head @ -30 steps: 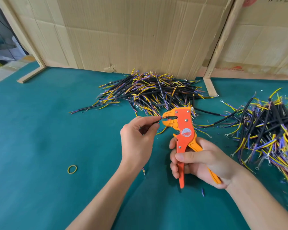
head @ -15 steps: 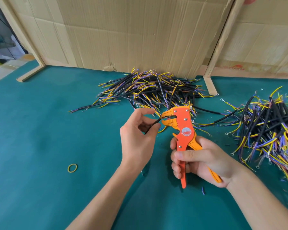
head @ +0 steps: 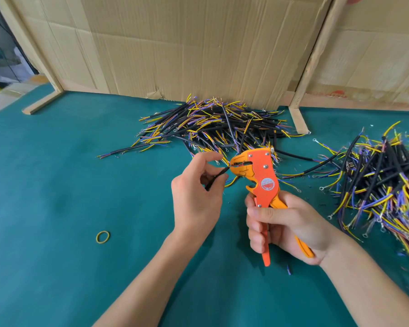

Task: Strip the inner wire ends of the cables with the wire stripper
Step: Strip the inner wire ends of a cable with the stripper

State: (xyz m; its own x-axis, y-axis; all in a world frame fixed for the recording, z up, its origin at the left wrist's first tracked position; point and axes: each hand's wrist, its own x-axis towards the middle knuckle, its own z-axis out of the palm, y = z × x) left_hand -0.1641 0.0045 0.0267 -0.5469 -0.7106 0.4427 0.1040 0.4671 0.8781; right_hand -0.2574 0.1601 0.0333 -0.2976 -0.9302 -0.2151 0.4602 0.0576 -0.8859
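Rubber band (head: 102, 237), a small yellow loop, lies alone on the teal felt tabletop (head: 45, 185) at far left. Moving right, the left hand (head: 196, 197) pinches a short black-sheathed cable (head: 216, 177) between thumb and fingertips; the cable's long axis slants up and to the right, its far end reaching into the mouth of the orange and yellow plastic wire stripper (head: 261, 180). So the tool's head lies just right of the left-hand pinch, and feeding or pulling runs along that slanted line. The right hand (head: 283, 227) is wrapped round the stripper's two handles, head pointing up and left; whether the handles are fully squeezed I cannot tell. A round red-and-white label sits on the tool's body, its print too small to read. Behind both hands a heap of black cables with yellow and purple inner wires (head: 222, 128) rests against the brown cardboard wall (head: 198, 48); a second heap of similar cables (head: 383, 180) spreads at far right.
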